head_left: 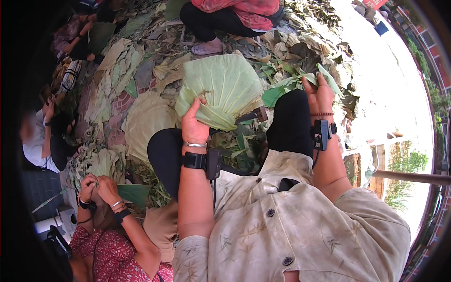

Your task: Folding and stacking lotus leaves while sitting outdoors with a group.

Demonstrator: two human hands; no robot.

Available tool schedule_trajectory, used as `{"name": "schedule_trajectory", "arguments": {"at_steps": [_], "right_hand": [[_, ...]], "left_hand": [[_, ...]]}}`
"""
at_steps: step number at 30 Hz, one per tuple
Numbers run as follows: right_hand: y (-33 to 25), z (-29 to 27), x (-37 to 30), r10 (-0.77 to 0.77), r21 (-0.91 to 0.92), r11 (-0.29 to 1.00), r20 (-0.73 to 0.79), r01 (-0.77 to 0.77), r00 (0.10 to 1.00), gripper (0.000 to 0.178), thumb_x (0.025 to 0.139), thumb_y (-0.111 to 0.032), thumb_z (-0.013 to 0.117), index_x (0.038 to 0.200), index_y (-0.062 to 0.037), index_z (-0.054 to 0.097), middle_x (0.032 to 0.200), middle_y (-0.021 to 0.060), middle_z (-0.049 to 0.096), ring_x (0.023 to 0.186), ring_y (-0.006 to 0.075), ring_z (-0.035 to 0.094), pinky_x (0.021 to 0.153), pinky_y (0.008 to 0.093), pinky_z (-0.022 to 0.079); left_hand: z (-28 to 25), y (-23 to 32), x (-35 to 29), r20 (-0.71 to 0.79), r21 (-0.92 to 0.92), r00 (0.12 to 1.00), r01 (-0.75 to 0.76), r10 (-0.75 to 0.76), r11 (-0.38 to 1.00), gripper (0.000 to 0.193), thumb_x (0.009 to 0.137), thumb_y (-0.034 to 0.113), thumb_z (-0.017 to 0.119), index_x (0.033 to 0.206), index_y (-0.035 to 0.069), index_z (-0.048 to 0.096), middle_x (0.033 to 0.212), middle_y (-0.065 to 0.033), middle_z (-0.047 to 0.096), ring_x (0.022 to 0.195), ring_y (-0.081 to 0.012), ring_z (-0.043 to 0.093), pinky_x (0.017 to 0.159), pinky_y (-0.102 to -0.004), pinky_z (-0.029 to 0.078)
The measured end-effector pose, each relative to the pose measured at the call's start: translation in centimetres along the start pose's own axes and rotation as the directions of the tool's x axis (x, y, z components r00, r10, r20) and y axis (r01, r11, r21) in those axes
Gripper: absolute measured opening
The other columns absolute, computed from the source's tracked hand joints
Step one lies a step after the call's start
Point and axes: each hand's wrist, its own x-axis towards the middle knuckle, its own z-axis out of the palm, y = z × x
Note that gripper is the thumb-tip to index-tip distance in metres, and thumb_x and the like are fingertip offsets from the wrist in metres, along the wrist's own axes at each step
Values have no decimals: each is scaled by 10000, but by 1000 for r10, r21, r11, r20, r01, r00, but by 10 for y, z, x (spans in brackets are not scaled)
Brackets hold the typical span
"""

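My left hand [195, 123] is closed on the lower left edge of a big pale green lotus leaf [230, 84], the thumb lying on its face. The leaf is spread out, its veins fanning from a torn brownish spot, and its lower edge is folded over. Raised beyond my right knee, my right hand [321, 97] pinches a narrower green leaf piece [330, 80] between thumb and fingers. Part of that piece is hidden behind the fingers. More green leaf scraps [275, 95] lie between the two hands.
Dry and green leaves [150, 124] cover the ground in heaps. A person in a red patterned top [127, 254] works close at my left. Another in dark trousers [211, 26] sits opposite, with others at far left. A dark bar with a brown end [256, 114] shows below the big leaf.
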Motion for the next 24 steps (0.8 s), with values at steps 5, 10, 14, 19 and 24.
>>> {"name": "schedule_trajectory", "arguments": {"at_steps": [5,10,14,19,24], "right_hand": [[7,5,0,136,239,959,82,-152,987,131,868,-53,461,942,55,470,963,140,521,954,310,519,862,536,449],[-8,-12,30,98,244,960,181,-141,979,172,848,-25,437,977,88,441,1069,202,478,1003,341,497,978,446,355],[7,-12,3,355,9,934,84,-357,931,240,860,-54,425,1039,105,419,1074,229,488,1005,332,506,915,452,412],[33,23,-63,561,-548,786,441,-284,701,275,851,-153,518,1082,-5,509,992,88,566,909,173,562,779,318,461],[78,35,-112,695,-818,556,555,148,457,398,800,-183,622,1141,-9,513,1016,34,555,949,125,494,842,251,388]], "left_hand": [[-2,-3,-1,3,38,1000,-9,9,999,122,827,143,585,925,77,554,819,-16,564,771,-147,523,760,-311,431],[4,-6,-3,-1,31,1000,25,-25,999,126,825,128,583,934,72,551,827,-18,566,793,-147,530,763,-305,434],[3,-5,-5,36,2,998,48,-48,999,128,834,135,570,945,75,547,840,-21,566,810,-150,534,796,-337,430],[1,-6,-3,38,-65,994,102,-100,993,125,848,153,550,949,80,545,844,-23,566,818,-152,536,815,-357,428],[9,-4,-8,29,-137,986,168,-166,976,137,848,172,553,945,76,544,841,-23,561,818,-167,537,818,-376,429]]}}
